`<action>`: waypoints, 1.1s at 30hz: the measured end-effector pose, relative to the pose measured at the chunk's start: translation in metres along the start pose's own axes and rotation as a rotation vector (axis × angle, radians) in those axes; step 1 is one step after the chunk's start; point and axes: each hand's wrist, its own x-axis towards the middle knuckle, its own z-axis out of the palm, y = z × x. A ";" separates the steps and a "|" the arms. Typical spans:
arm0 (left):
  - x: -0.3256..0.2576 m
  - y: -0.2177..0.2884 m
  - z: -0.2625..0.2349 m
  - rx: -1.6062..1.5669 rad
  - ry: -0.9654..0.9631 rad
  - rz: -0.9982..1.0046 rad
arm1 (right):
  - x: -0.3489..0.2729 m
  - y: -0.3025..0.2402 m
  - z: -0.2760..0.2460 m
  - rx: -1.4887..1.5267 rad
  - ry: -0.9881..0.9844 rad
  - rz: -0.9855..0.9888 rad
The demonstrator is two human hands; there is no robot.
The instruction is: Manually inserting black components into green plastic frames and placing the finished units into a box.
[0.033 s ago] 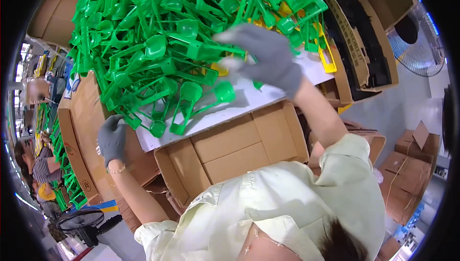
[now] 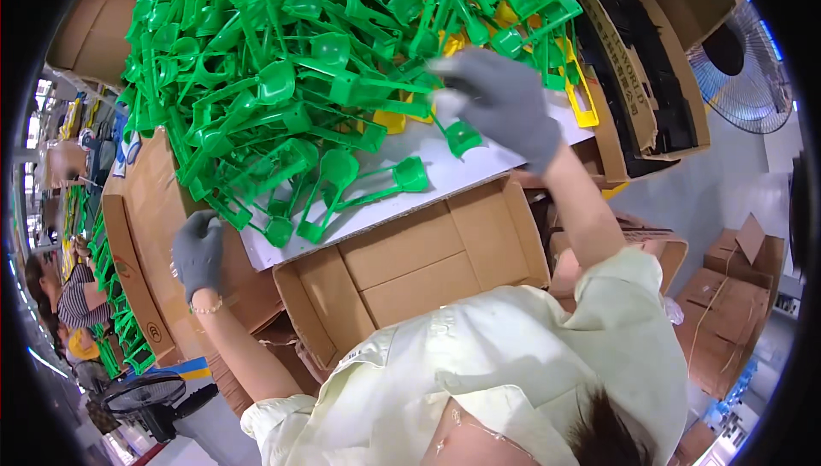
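Note:
A large heap of green plastic scoops (image 2: 278, 83), long-handled with small cups, covers a white board (image 2: 368, 201). Several yellow plastic pieces (image 2: 583, 100) lie among them. My right hand (image 2: 505, 103), in a grey glove with bare fingertips, hovers over the heap's right front, thumb and forefinger apart and blurred, with no held piece visible. Just below it, one green scoop (image 2: 463, 138) lies on the board. My left hand (image 2: 198, 252), gloved alike, has its fingers curled beside the board's left front corner, near the heap's edge; its palm side is hidden.
An open cardboard box (image 2: 415, 261) stands between me and the board. To the right is a carton with black parts (image 2: 629, 60), and beyond it a fan (image 2: 742, 77). Another fan (image 2: 145, 389) stands low on the left. Someone in a striped top (image 2: 81, 299) is farther left.
My right hand has drawn back to the right, uncovering more of the green scoop under it. The front scoop on the board has shifted slightly. My left hand has moved slightly toward me.

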 end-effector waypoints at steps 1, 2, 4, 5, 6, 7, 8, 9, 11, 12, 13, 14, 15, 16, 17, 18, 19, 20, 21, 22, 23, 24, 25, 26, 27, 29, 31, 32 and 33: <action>-0.004 0.004 0.002 -0.003 -0.003 0.010 | -0.031 0.030 -0.006 0.205 -0.037 0.271; -0.011 0.007 0.002 0.071 0.022 -0.009 | -0.049 0.045 -0.020 -0.032 -0.097 0.228; -0.019 0.023 0.004 0.140 0.037 -0.011 | -0.078 0.062 -0.036 -0.283 -0.154 0.197; -0.027 0.035 0.007 0.084 0.140 -0.023 | -0.089 0.070 -0.036 -0.334 -0.125 0.273; -0.035 0.047 0.011 0.029 0.244 -0.037 | -0.096 0.076 -0.036 -0.383 -0.097 0.346; -0.042 0.063 0.019 0.029 0.245 -0.042 | -0.092 0.079 -0.036 -0.380 -0.100 0.343; -0.049 0.083 0.028 -0.197 0.353 0.120 | -0.086 0.077 -0.035 -0.369 -0.028 0.367; -0.057 0.099 0.036 -0.418 0.457 0.280 | -0.081 0.074 -0.032 -0.353 0.043 0.394; -0.072 0.130 0.042 -0.487 0.281 0.340 | -0.074 0.081 -0.028 -0.323 -0.011 0.394; -0.075 0.140 0.050 -0.480 0.247 0.427 | -0.076 0.093 -0.026 -0.378 -0.078 0.336; -0.076 0.149 0.061 -0.477 0.210 0.519 | -0.078 0.102 -0.026 -0.437 -0.141 0.281; -0.083 0.152 0.067 -0.644 0.059 0.452 | -0.074 0.097 -0.026 -0.395 -0.109 0.234; -0.090 0.156 0.073 -0.809 -0.095 0.380 | -0.072 0.088 -0.029 -0.387 -0.114 0.231; -0.101 0.162 0.077 -0.976 -0.251 0.180 | -0.070 0.074 -0.034 -0.398 -0.057 0.172; -0.102 0.157 0.082 -1.106 -0.507 0.064 | -0.070 0.061 -0.038 -0.408 -0.001 0.115; -0.107 0.155 0.091 -1.165 -0.560 0.035 | -0.074 0.051 -0.042 -0.323 0.035 0.054; -0.111 0.155 0.105 -1.234 -0.621 0.010 | -0.077 0.027 -0.045 -0.113 -0.044 0.326; -0.119 0.161 0.110 -1.118 -0.501 0.193 | -0.081 -0.004 -0.046 0.113 -0.122 0.595; -0.126 0.168 0.122 -1.006 -0.404 0.383 | -0.093 -0.023 -0.044 0.234 -0.193 0.700; -0.131 0.171 0.132 -0.916 -0.327 0.556 | -0.097 -0.048 -0.039 0.704 -0.124 0.863; -0.130 0.176 0.136 -0.588 -0.119 0.813 | -0.094 -0.069 -0.040 0.913 -0.179 1.131; -0.135 0.178 0.141 -0.591 -0.063 0.891 | -0.096 -0.082 -0.036 0.995 -0.200 1.151; -0.140 0.178 0.148 -0.600 -0.008 0.971 | -0.096 -0.091 -0.033 1.161 -0.218 1.191; -0.147 0.182 0.144 -0.695 -0.107 0.882 | -0.101 -0.095 -0.028 1.172 -0.204 1.180; -0.152 0.180 0.142 -0.703 -0.109 0.887 | -0.105 -0.096 -0.024 1.183 -0.192 1.166; -0.155 0.164 0.139 -0.871 -0.257 0.665 | -0.106 -0.079 -0.026 0.982 -0.327 1.008; -0.158 0.157 0.137 -0.984 -0.270 0.594 | -0.093 -0.062 -0.028 0.782 -0.460 0.841; -0.160 0.157 0.136 -0.993 -0.288 0.523 | -0.082 -0.057 -0.033 0.678 -0.568 0.863; -0.161 0.157 0.134 -1.001 -0.304 0.452 | -0.073 -0.052 -0.036 0.572 -0.675 0.882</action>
